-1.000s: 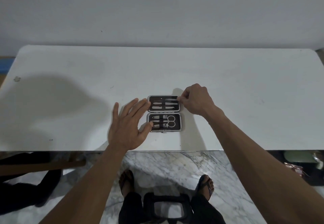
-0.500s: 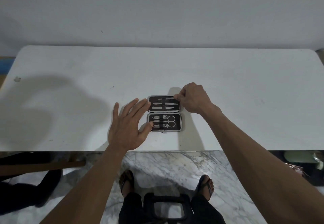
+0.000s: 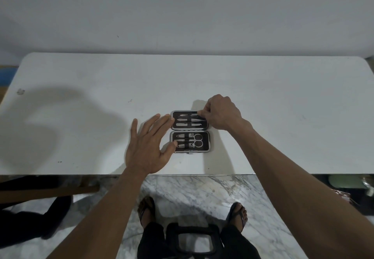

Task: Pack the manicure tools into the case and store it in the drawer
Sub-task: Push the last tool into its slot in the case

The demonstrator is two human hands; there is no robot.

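One case [image 3: 189,131], open flat, frame centre, near table [image 3: 283,117] front edge. Left hand [image 3: 146,147] spread, thumb touching case; right hand [image 3: 219,114] pinches tool [image 3: 192,114]. Wide bare tabletop both sides.

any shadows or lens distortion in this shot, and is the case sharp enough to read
Head view: a large soft shadow covers the table at left, and narrower ones trail from the right hand. Wide-angle bending curves the table's far edge. The open case is sharp enough to make out scissors, with no glare.
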